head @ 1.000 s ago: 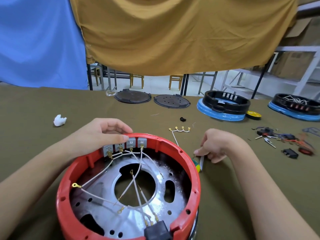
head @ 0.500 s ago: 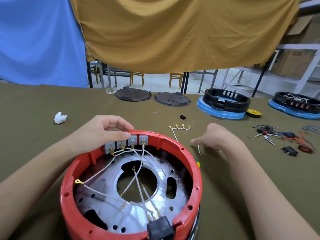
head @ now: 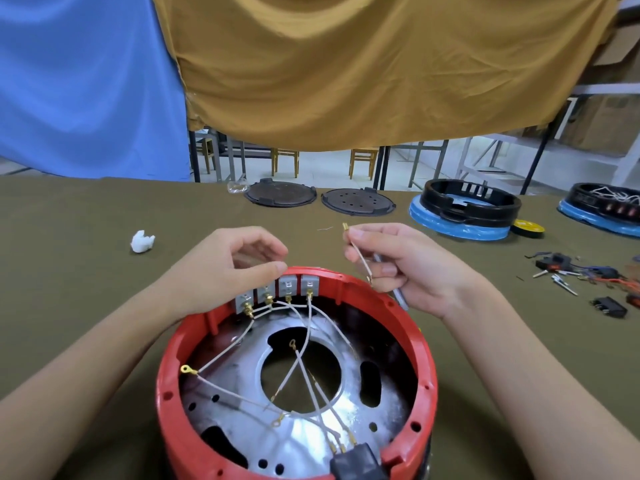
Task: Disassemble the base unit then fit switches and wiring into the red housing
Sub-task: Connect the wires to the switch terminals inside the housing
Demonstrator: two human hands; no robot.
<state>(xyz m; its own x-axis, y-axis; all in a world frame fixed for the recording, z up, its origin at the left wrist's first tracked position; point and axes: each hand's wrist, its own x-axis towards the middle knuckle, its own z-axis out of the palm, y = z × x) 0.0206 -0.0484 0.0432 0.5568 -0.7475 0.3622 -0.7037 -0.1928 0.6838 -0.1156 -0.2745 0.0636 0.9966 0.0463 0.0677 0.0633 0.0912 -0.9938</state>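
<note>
- The red housing (head: 298,393) sits on the olive-covered counter (head: 86,289), nearest the viewer, its open side up and a silvery metal plate (head: 301,434) inside it.
- Four grey switches (head: 273,292) stand side by side in the housing's far rim, with white wires (head: 304,344) running from their brass terminals down across the plate.
- A black connector block (head: 356,464) sits at the housing's near rim, with several of the wires ending in it.
- The left hand (head: 225,271) rests on the housing's far rim just beside the switches; thumb and forefinger are brought together, but whether they pinch anything cannot be told.
- The right hand (head: 405,268) hovers just beyond the housing's far-right rim, fingers curled, pinching a short wire jumper (head: 358,254) with brass ends; a grey stem-like item, too hidden to name, also shows within its grip.
- A white crumpled wad (head: 142,241) lies to the far left of the housing.
- Two dark round plates (head: 318,197) lie well beyond the housing.
- Two black-and-blue base units (head: 464,209) stand far right of the housing, with a yellow tape roll (head: 528,226) between them.
- Loose switches and wires (head: 585,275) lie scattered to the housing's right.
</note>
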